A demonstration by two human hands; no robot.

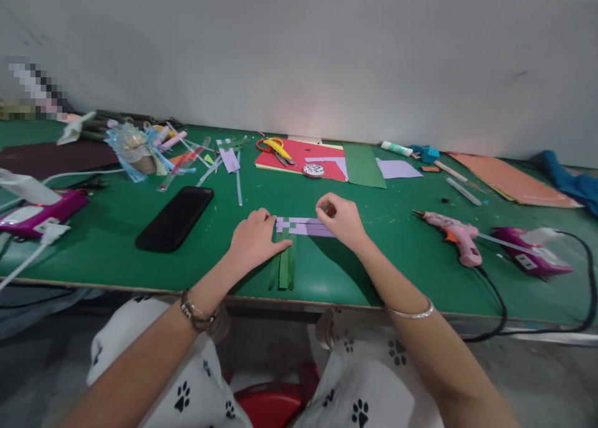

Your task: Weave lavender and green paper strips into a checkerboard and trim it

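A small weave of purple paper strips (303, 226) and green paper strips (283, 267) lies on the green table (116, 228) near its front edge. My left hand (255, 239) rests on the weave's left side, fingers curled and pressing down on the strips. My right hand (340, 218) is at the right end, fingers pinched on a purple strip. The green strips run from under my left hand toward the table edge.
A black phone (175, 217) lies left of my hands. A pink glue gun (452, 235) and a purple one (530, 253) lie to the right, another purple one (35, 215) far left. Yellow scissors (275, 149), coloured paper sheets (317, 159) and scraps sit along the back.
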